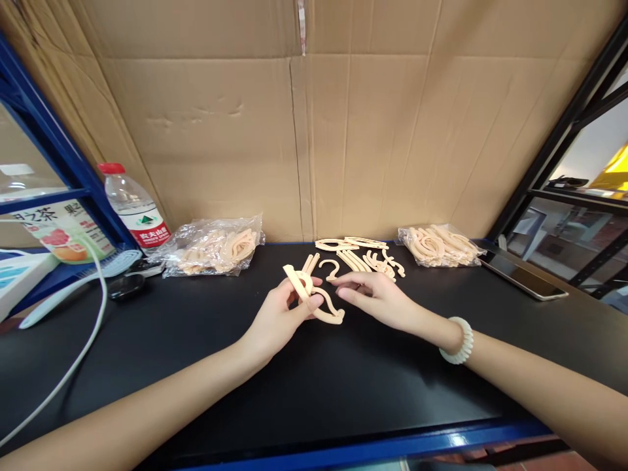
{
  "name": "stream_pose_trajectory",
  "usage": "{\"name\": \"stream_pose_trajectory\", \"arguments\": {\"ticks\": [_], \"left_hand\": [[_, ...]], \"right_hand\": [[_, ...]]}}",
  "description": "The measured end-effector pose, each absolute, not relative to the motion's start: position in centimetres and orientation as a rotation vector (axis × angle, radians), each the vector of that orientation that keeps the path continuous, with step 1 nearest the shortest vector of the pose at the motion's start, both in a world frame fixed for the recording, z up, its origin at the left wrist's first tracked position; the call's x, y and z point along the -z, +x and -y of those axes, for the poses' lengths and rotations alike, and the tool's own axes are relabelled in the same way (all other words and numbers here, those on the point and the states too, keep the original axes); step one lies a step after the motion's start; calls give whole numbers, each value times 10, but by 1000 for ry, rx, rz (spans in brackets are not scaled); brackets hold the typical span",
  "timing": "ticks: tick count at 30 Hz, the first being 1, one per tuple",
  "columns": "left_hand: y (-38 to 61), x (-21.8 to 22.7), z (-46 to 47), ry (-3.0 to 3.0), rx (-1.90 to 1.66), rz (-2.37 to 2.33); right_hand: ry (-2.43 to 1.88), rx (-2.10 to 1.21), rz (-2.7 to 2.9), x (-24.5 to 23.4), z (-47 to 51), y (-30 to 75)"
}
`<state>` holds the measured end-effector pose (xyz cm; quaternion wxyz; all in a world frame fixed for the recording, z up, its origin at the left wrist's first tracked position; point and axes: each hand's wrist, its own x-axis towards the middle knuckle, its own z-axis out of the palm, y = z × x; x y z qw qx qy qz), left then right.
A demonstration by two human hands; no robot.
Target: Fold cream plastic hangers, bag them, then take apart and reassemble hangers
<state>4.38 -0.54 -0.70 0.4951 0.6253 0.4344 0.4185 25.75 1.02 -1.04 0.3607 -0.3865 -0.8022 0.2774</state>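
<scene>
My left hand [279, 317] is closed round a pale peach plastic hanger piece [314, 301], held just above the black tabletop [314, 379]. My right hand [377, 297] rests close beside it with fingers curled loosely, its fingertips near a small hook-shaped piece [330, 267]; whether they touch it is unclear. A white bead bracelet [458, 341] circles my right wrist. Several loose peach hanger parts [366, 256] lie just beyond both hands.
Two clear bags of the same peach parts lie at the back, one on the left [213, 247] and one on the right [439, 246]. A water bottle [135, 208], a white cable [83, 327] and a tablet [523, 275] sit near the edges. Cardboard [314, 131] stands behind.
</scene>
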Motion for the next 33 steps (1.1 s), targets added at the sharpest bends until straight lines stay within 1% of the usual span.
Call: {"name": "stream_pose_trajectory", "arguments": {"ticks": [2,6,9,12,15,18,24,30,33], "left_hand": [[46,7,5,1614,-1003,-1007],[50,4,7,1588,-997,-957],[49,2,6,1548,-1074,-1039],[43,2,1,1608,-1109,-1089],[38,3,-4,1780,-1076,-1122],[40,3,-7,1913,-1015,-1148],[50,-1,-3,1967,-972,-1056],[43,-1,-3,2229,-1019,-1063],[40,0,-2,2429,-973,-1117]], "right_hand": [[-938,-938,1964,9,-1,245],[-943,-1119,1832,10,3,238],[-994,-1248,1687,11,-2,246],[-973,-1257,1618,10,-8,256],[-919,-1193,1562,8,-11,260],[-949,-1124,1607,7,-11,254],[-908,-1114,1696,8,-9,240],[-948,-1268,1454,3,-9,250],[-943,-1384,1496,1,-7,254]]}}
